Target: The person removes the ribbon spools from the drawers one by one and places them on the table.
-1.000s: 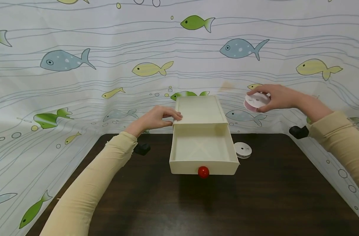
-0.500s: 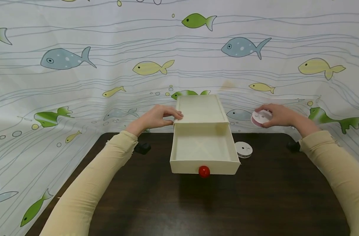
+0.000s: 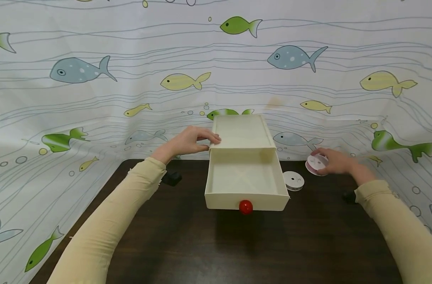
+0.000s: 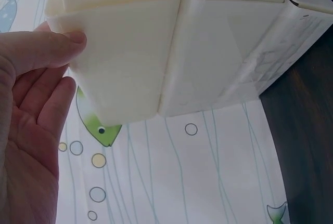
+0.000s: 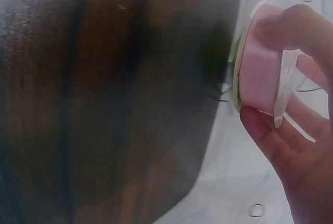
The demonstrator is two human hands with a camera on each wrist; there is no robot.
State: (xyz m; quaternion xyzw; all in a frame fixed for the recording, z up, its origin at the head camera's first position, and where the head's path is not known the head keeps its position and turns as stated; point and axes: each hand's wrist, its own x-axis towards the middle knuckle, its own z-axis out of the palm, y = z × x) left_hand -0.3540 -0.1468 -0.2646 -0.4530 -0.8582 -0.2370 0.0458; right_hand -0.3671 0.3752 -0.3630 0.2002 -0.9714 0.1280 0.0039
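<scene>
Lowered: one pink ribbon spool [image 5: 261, 70], right of the drawer box [image 3: 242, 132], pinched between your right hand's [image 3: 337, 162] thumb and fingers; your left hand [image 3: 189, 141], farther off, grips the box's left edge.

Left hand [image 3: 192, 141] on cream box [image 3: 242, 132], pink spool [image 3: 316, 162] in right hand [image 3: 335, 161]

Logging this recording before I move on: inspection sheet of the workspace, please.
Surface: dark table.
Job's things: cream box, its drawer pulled out, with a red knob; pink spool; white spool lying on the table beside the drawer.
Clutter: nothing seen.
Hands: left hand grips the box's edge; right hand holds the pink spool; a small black object shows by each wrist.
Cables: nothing seen.
Surroundings: white fish-print sheet behind the table and at both sides.
</scene>
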